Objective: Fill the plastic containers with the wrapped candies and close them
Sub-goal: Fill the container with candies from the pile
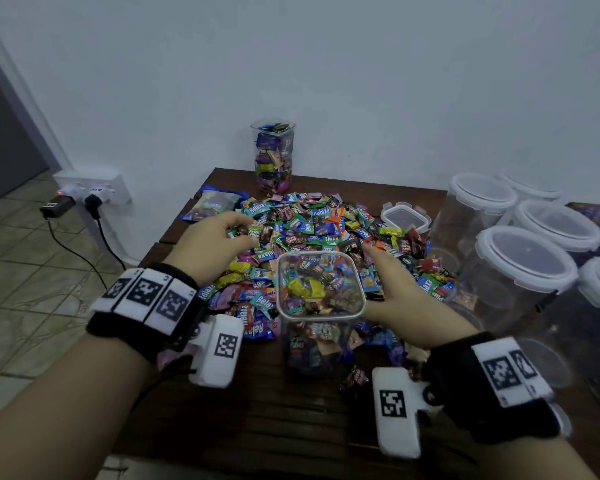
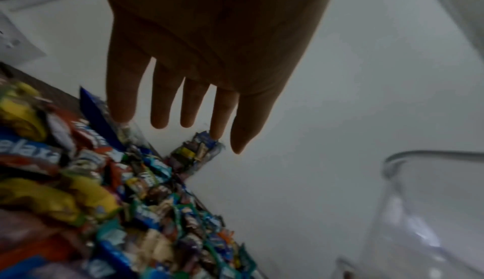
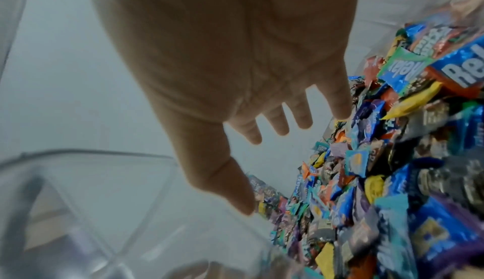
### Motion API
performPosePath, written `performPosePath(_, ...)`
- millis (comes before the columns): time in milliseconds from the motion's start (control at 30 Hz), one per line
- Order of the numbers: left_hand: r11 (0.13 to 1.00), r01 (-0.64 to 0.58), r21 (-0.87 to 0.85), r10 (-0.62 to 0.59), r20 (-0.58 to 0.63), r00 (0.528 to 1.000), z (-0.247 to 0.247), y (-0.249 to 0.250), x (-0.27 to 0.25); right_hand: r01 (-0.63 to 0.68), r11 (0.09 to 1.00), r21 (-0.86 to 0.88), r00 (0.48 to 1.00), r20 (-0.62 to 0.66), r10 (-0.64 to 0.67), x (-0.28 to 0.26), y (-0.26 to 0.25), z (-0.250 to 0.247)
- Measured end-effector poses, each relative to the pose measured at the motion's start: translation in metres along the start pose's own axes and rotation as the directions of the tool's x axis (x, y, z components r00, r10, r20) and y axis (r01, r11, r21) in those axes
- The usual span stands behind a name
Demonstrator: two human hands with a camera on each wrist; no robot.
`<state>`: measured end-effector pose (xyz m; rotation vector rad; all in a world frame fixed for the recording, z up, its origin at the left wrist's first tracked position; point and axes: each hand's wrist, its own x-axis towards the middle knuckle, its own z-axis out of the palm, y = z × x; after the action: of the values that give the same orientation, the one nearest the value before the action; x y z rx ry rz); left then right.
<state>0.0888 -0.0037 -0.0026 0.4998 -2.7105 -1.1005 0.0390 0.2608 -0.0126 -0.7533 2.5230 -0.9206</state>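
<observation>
Head view puts the open jar [image 1: 321,289] right in front of us, standing upright on the dark wooden surface [image 1: 291,417] between our two hands, with the heap of wrapped candies [image 1: 312,226] spread just behind and around it. Our left hand [image 1: 219,237] reaches forward over the near left edge of the heap, fingers bent down among the wrappers there, though we cannot tell whether any candy is actually gripped; the left wrist view shows those fingers [image 2: 159,105] fairly straight and spread, holding nothing we can see. Our right hand [image 1: 392,289] lies just beside the jar's right wall, fingers relaxed and extended toward the heap, empty in the right wrist view [image 3: 235,76]. The left hand looks nearer to loose candies, so the next scoop likely comes from there and swings right and back to the jar's mouth. That jar seems nearly full. A second filled jar [image 1: 274,157] stands at the far edge, apparently without a lid. One small lid [image 1: 406,216] lies on the surface to the right, and empty lidded tubs [image 1: 520,258] wait further right.
</observation>
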Motion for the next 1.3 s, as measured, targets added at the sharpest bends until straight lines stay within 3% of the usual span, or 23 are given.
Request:
performPosePath(133,0.960,0.136,0.244,-0.152,0.047,0.987,-0.001,-0.014,0.017,-0.141,0.987,-0.071,0.977,-0.169,0.127,0.030,0.005,-0.007)
performPosePath(267,0.892,0.224,0.392,-0.266,0.055,0.962,-0.003,-0.034,0.042,-0.298,0.949,-0.104,0.930,-0.256,0.264,0.059,0.014,-0.013)
performPosePath(400,0.842,0.317,0.436,-0.382,0.067,0.922,0.000,-0.047,0.059,-0.459,0.868,-0.187,0.875,-0.264,0.406,0.081,0.020,-0.017)
performPosePath(500,0.822,0.376,0.429,-0.460,0.109,0.881,0.007,-0.052,0.065,-0.508,0.826,-0.246,0.860,-0.197,0.470,0.093,0.026,-0.019)
performPosePath(667,0.821,0.265,0.506,-0.413,0.204,0.888,0.022,-0.042,0.064,-0.440,0.821,-0.364,0.886,-0.026,0.464,0.100,0.019,-0.020)
performPosePath(933,0.809,0.048,0.586,-0.298,0.339,0.892,0.040,-0.016,0.059,-0.190,0.789,-0.584,0.930,0.150,0.335,0.097,0.004,-0.013)
performPosePath(1067,0.762,-0.042,0.647,-0.234,0.336,0.912,0.043,-0.010,0.057,-0.104,0.731,-0.675,0.941,0.171,0.292,0.101,0.001,-0.009)
performPosePath(1167,0.775,-0.088,0.626,-0.159,0.328,0.931,0.044,-0.008,0.056,-0.057,0.689,-0.723,0.955,0.162,0.248,0.102,-0.001,-0.003)
performPosePath(1300,0.798,-0.058,0.600,-0.131,0.266,0.955,0.040,-0.004,0.053,-0.070,0.689,-0.721,0.970,0.111,0.215,0.100,0.001,-0.002)
